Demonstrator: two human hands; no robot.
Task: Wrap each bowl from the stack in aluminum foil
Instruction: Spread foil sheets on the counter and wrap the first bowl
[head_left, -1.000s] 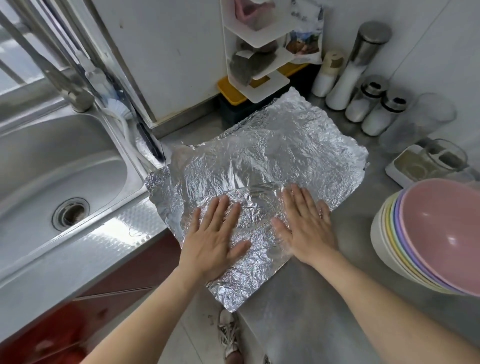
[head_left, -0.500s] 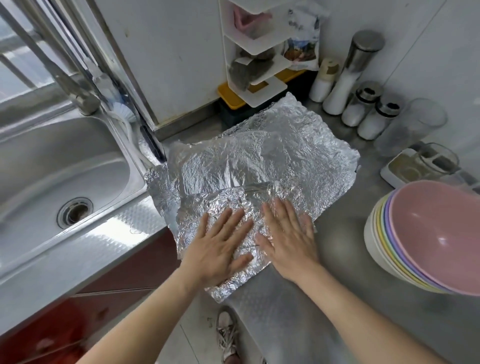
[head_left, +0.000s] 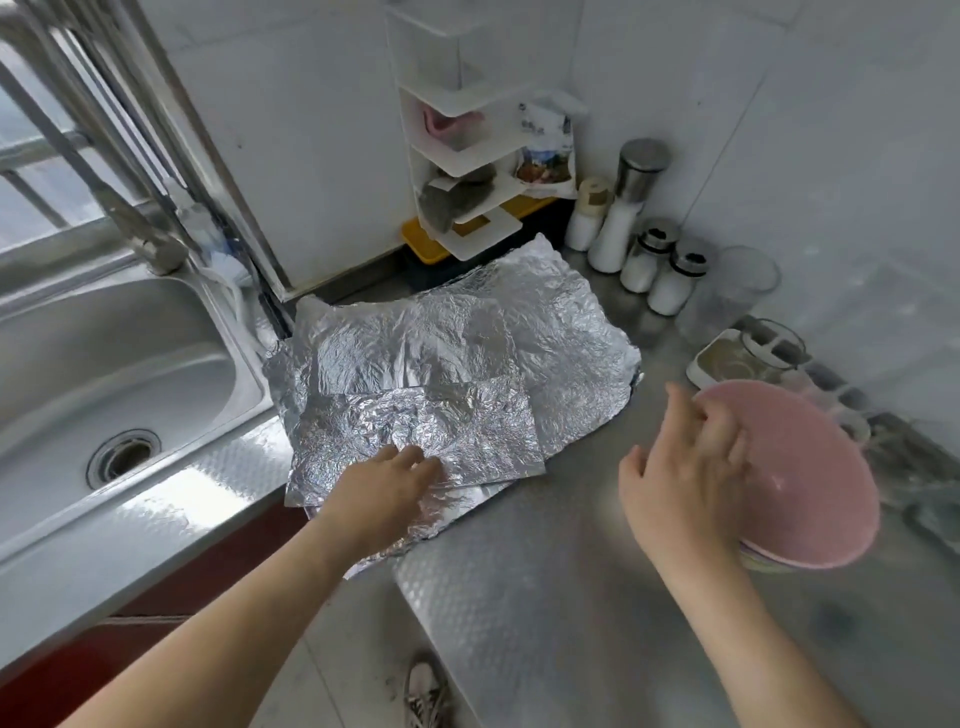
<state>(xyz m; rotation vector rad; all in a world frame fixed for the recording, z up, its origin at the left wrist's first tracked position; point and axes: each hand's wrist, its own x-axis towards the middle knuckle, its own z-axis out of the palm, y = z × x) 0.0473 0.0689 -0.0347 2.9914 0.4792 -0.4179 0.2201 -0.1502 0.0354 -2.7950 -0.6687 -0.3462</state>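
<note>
Foil (head_left: 561, 332), crinkled and silver, lies in overlapping sheets on the embossed steel tabletop (head_left: 519, 597), its near edge overhanging the corner beside the sink (head_left: 130, 364). The left hand (head_left: 384, 488) rests flat on the near sheet, grip apart. The right hand (head_left: 691, 467), blurred, meets the round pink bowl (head_left: 810, 483) topping the stack (head_left: 753, 561) at right; its grip cannot be told. Bare steel separates foil and bowls.
</note>
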